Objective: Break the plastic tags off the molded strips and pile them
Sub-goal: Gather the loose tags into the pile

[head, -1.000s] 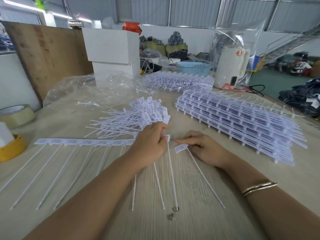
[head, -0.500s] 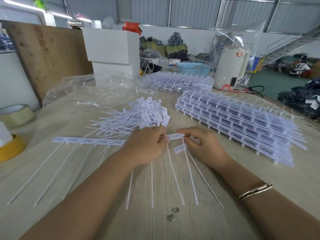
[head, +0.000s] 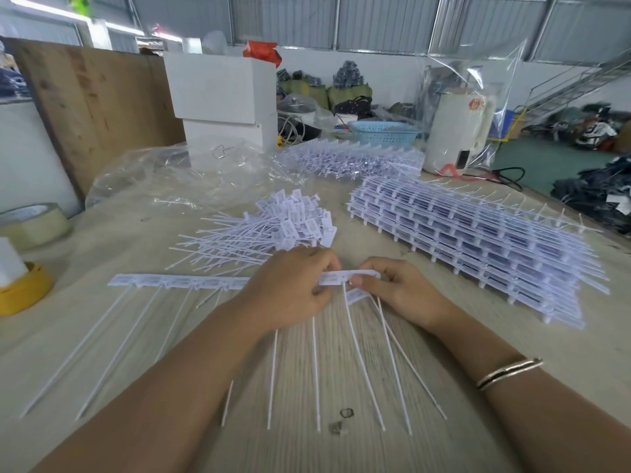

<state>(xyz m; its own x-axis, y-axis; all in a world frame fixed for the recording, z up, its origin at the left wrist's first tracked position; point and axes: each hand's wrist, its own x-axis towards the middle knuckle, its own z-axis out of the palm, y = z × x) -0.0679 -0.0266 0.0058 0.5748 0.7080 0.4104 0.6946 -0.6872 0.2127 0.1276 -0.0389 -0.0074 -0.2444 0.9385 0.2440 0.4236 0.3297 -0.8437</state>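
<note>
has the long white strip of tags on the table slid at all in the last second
Yes. The long white molded strip of tags has slid to the person's right, away from the yellow tape roll, as the left hand and right hand feed it along.

Warehouse workshop: corrugated metal walls (head: 375, 22), stacked molded strips (head: 478, 240), worktable (head: 563, 336).

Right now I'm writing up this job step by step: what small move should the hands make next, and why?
Probably snap off the end tag: the right hand pinches it while the left hand holds the strip beside it, still joined.
</note>
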